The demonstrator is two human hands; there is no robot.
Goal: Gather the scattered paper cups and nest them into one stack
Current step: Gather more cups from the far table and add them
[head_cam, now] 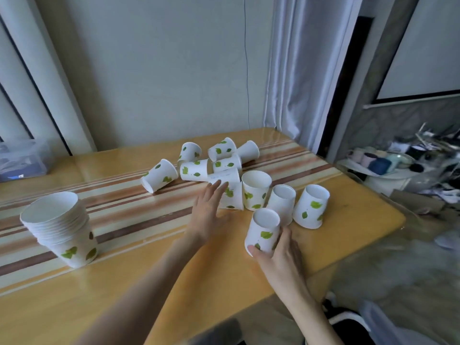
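White paper cups with green leaf prints lie scattered over the middle and right of the wooden table (124, 282). A nested stack of cups (62, 227) stands upright at the left. My right hand (278, 255) is shut on one upside-down cup (263, 230) near the front right. My left hand (209, 210) is open with fingers spread, its fingertips touching an upside-down cup (232, 195). An upright cup (256, 190) and two upside-down cups (282, 204) (311, 206) stand just beyond my right hand. Several more cups (194, 169) lie on their sides further back.
A striped runner (112, 210) crosses the table. A clear plastic box (22, 158) sits at the far left edge. A curtain (303, 70) hangs behind the table's far right corner. A cluttered shelf with small jars (383, 163) stands to the right.
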